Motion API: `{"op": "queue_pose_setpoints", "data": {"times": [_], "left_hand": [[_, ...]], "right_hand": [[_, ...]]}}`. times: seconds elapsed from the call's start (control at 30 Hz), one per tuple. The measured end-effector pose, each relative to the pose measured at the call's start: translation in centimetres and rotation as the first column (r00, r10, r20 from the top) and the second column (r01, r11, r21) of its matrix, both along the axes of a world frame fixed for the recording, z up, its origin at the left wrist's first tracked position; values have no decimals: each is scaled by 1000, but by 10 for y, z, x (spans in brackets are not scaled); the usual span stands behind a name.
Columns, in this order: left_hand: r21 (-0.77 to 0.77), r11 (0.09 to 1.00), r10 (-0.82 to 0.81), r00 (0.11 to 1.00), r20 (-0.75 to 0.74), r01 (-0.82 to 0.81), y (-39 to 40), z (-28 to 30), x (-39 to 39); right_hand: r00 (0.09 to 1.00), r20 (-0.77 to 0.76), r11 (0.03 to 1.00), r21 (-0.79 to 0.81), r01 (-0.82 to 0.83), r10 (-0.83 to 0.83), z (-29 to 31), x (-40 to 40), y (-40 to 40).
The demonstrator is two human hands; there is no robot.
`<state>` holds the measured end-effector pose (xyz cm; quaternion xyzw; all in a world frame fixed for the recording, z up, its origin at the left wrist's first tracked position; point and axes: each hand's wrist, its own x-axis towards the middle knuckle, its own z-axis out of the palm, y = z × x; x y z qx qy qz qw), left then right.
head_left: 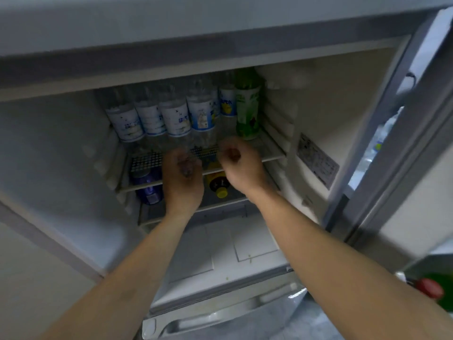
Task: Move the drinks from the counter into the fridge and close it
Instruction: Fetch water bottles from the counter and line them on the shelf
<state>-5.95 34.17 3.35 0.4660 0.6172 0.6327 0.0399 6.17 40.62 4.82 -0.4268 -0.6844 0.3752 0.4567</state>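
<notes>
The fridge (318, 99) stands open in front of me. Several clear water bottles (175, 119) with white-and-blue labels stand in a row at the back of the upper wire shelf (274, 153). A green drink bottle (247, 111) stands at the row's right end. My left hand (182, 182) is at the shelf's front edge with loosely curled fingers, just in front of the clear bottle bases. My right hand (241, 165) hovers beside it below the green bottle, also loosely curled, holding nothing. Motion blur hides whether the left fingers touch a bottle.
On the lower shelf lie a blue can (147, 188) and a dark bottle with a yellow cap (219, 185). The fridge door (402, 133) hangs open on the right with bottles in its rack. A green bottle with a red cap (432, 289) sits at the lower right edge.
</notes>
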Motion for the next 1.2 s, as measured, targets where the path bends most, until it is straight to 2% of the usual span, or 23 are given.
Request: {"op": "queue_pose_setpoints", "data": {"times": [0.07, 0.17, 0.37, 0.47, 0.57, 0.7, 0.8, 0.9, 1.0, 1.1, 1.2], "left_hand": [[6, 999, -53, 998, -25, 54, -13, -8, 24], [9, 984, -181, 983, 34, 180, -36, -22, 73], [-37, 924, -374, 920, 115, 381, -99, -83, 182], [-95, 871, -465, 871, 156, 482, -139, -117, 234], [-140, 796, -572, 807, 146, 589, -180, -146, 280], [-330, 613, -702, 687, 189, 717, -224, -180, 323], [-565, 412, -741, 624, 248, 714, -247, -212, 341], [-764, 200, -715, 624, 314, 613, -264, -251, 342], [-894, 86, -720, 648, 249, 439, -271, -286, 329], [-955, -19, -741, 636, 213, 297, -267, -311, 319], [-956, -140, -714, 642, 278, 258, -259, -325, 324]], "right_hand": [[999, -50, 999, -51, -2, -1, -7, 27, -23], [994, -102, 992, -128, 14, -27, -27, 76, -62], [953, -129, 939, -251, 236, -274, -91, 193, -171], [896, -40, 852, -330, 406, -442, -127, 263, -233], [780, 38, 690, -441, 574, -625, -159, 335, -295], [578, 72, 419, -618, 665, -813, -196, 412, -378], [416, 102, 235, -695, 679, -903, -222, 447, -436], [284, 151, 76, -753, 654, -947, -246, 466, -487], [202, 203, -50, -814, 579, -958, -268, 473, -533], [133, 278, -167, -830, 533, -951, -282, 476, -571], [67, 362, -282, -816, 505, -930, -287, 477, -599]]}}
